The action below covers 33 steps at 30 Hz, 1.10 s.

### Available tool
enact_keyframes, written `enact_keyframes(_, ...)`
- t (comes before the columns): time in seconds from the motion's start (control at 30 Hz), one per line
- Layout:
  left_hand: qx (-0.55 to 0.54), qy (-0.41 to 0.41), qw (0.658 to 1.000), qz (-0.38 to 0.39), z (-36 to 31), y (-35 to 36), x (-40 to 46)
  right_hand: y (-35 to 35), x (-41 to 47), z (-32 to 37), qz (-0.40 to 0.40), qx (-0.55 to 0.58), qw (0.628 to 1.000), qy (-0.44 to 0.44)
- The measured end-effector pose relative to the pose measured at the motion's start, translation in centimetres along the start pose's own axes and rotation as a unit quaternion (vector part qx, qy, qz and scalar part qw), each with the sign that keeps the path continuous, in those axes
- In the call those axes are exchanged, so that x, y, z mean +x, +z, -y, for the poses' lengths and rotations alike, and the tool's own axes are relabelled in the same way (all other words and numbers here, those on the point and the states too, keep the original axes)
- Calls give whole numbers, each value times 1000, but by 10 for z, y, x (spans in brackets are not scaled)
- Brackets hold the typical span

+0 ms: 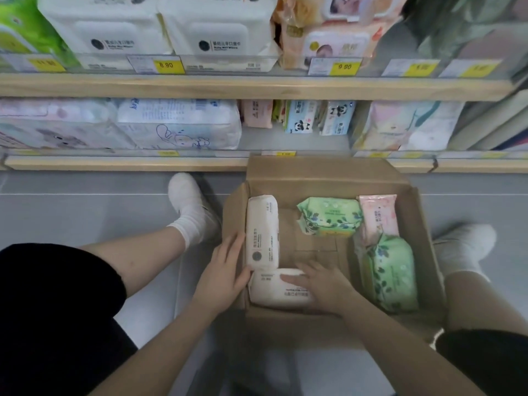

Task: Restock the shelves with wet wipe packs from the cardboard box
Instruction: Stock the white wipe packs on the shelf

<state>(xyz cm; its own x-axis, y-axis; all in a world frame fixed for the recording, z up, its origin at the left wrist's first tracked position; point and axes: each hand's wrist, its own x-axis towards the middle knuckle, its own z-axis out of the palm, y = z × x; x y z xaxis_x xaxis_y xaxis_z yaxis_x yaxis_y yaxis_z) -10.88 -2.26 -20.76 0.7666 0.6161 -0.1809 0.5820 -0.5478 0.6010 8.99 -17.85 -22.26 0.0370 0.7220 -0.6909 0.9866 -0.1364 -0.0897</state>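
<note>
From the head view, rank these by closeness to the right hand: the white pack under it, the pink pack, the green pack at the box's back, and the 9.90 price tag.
Measured from the right hand:
1. White pack, touching under the fingers, near-left corner of the box.
2. Green pack, back middle of the box.
3. Pink pack, back-right corner.
4. 9.90 price tag, upper shelf edge.

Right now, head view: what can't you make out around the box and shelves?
- Near white pack: the right hand covers part of it, so any grip underneath is hidden.
- Left hand: on the cardboard box wall; its palm side is unseen.
- Right green pack: print blurred.
- Lower shelf price tag: the box flap cuts it off.
- Upper right shelf: blurred, out of focus.
</note>
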Motion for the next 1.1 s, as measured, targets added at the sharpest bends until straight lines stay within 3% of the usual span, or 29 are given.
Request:
enact_keyframes(0.2, -5, 0, 1000, -1, 0, 2, 1, 6, 0, 2, -8, 18, 999, 27)
enact_keyframes(0.43, -3, -3, 1000, -6, -2, -3, 7, 3, 4, -8, -17, 81, 997, -4)
enact_keyframes(0.73, 70, 39, 996, 24, -35, -20, 19, -61, -48, -27, -57, 56, 996, -27)
enact_keyframes(0.9, 78, 122, 982, 120, -95, -28, 25, -104, -95, -36, -128, 75, 989, 6)
enact_keyframes(1.1, 173, 177, 968, 45, -141, -78, 44, -160, -129, -21, -261, 115, 958, 3)
